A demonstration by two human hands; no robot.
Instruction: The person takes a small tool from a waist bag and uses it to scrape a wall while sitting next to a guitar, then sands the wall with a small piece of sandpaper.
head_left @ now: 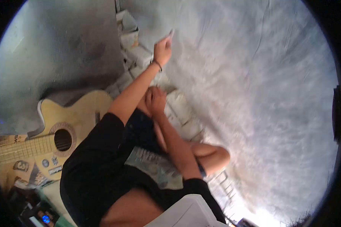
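My left hand (163, 52) is stretched out ahead, a dark band round its wrist. Its fingers are closed on a small thin pale piece (172, 33), which points up and away over the grey surface (231, 64). The kind of piece is too small to make out. Closer in, my right hand (156, 100) rests on my bent leg with its fingers curled under, and nothing shows in them. My other knee (218, 157) is folded out to the right, beside the right forearm.
An acoustic guitar (85, 100) with stickers lies close on my left. Broken pale blocks (182, 108) run along the foot of the grey surface. A dark grey panel (60, 45) stands at far left. Clutter with a blue light (46, 219) sits lower left; bright light glares lower right.
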